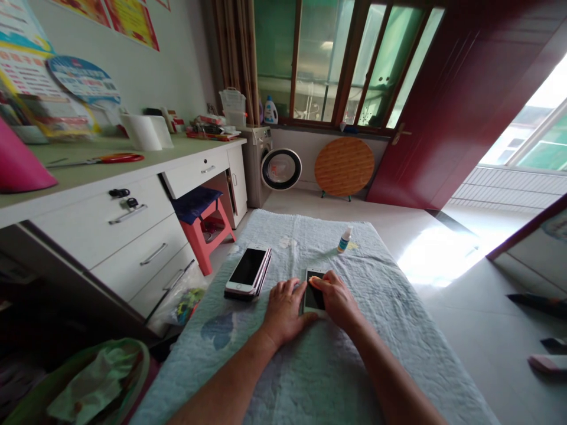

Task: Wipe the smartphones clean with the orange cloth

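Note:
A smartphone (313, 301) with a white frame and dark screen lies flat on the cloth-covered table, partly hidden by both hands. My left hand (283, 313) holds it by the left side, fingertips at its edge and thumb along the bottom. Pinched in my right hand (339, 301) is a small orange pad (314, 281), pressed on the upper part of the screen; its exact kind is unclear. Off to the left, a white phone (248, 268) tops a small stack of devices. A small spray bottle (344, 241) with a blue label stands upright beyond my right hand.
A pale blue quilted cloth (354, 366) covers the table. On the left are a white drawer desk (133, 236), a pink stool (208, 236) and a green bin (137, 378). Farther back stand an open washing machine (257, 159) and a round wooden tabletop (344, 167).

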`<control>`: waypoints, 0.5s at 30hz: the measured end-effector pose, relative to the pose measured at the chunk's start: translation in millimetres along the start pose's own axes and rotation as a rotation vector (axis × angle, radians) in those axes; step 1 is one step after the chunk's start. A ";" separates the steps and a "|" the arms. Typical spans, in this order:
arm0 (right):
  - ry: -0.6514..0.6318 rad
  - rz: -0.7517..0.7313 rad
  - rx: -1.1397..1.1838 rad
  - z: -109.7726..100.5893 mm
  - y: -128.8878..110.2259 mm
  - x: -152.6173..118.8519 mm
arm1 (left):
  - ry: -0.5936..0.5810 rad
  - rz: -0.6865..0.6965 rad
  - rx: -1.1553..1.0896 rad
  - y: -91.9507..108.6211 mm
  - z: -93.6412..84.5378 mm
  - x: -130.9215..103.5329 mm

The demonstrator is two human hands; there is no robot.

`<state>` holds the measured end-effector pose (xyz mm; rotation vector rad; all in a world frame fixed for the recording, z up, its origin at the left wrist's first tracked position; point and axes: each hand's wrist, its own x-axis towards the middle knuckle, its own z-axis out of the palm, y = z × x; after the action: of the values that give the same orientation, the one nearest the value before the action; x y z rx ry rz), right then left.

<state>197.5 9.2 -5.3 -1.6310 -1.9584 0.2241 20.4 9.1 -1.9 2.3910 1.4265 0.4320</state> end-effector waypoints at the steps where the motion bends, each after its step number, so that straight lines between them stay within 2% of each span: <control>1: -0.011 0.028 -0.020 -0.4 2.5 2.7 | -0.007 -0.001 0.004 -0.4 0.3 0.3; 3: -0.052 0.093 -0.067 -2.5 6.8 6.3 | -0.020 0.001 0.007 -1.2 0.7 0.8; 8: -0.050 0.240 -0.133 -7.9 10.8 5.7 | -0.023 0.010 0.013 -1.9 0.7 0.8; 12: -0.087 0.224 -0.130 -14.2 7.4 0.1 | -0.033 0.011 0.017 -1.1 -0.2 0.8; 15: -0.154 0.152 -0.082 -24.1 3.6 -5.3 | -0.027 0.017 0.017 -1.1 0.5 0.7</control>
<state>213.7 -0.4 11.0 -1.8673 -1.9805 0.3419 20.1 10.2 -2.8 2.4143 1.4051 0.3921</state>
